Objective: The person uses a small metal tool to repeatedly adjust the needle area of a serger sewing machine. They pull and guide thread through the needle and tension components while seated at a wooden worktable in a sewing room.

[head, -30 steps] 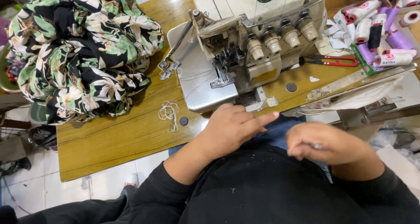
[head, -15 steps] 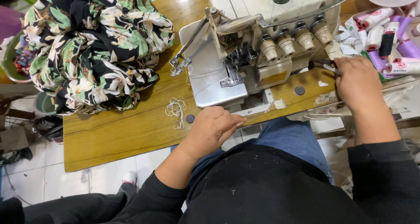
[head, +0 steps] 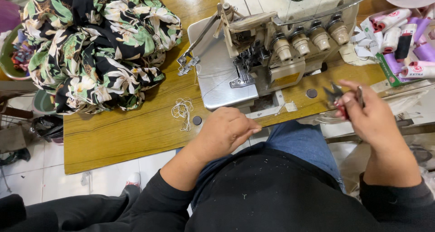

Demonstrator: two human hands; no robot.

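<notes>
- Gripped in the right hand [head: 374,118] is a small pair of thread snips [head: 336,95]; the fingers are closed around the red-marked handle end, and the dark blades project clear of the fingertips.
- No object is seen in the left hand [head: 226,132]; it is loosely curled, resting on the near edge of the wooden table [head: 113,137], with the fingertips extended toward the right hand.
- Beneath and beyond the grip, the work surface is formed by a varnished wooden table top; a pale tiled floor [head: 41,168] is visible well to the left of the grip, below the table edge.
- A cream overlock sewing machine [head: 290,37] with a steel bed plate [head: 217,78] is positioned just beyond and to the left of the snips.
- A heap of floral fabric [head: 95,46] in black, green and white is located far to the left of the grip, on the table.
- A loose tangle of white thread [head: 182,110] lies on the table beside the left hand.
- Thread cones [head: 403,37] in white, purple and black are stored just beyond the right hand.
- The snips are dark, short and pointed; the blades appear slightly parted.
- The long axis of the snips runs away from the person, angled left; the tips are directed toward the machine.
</notes>
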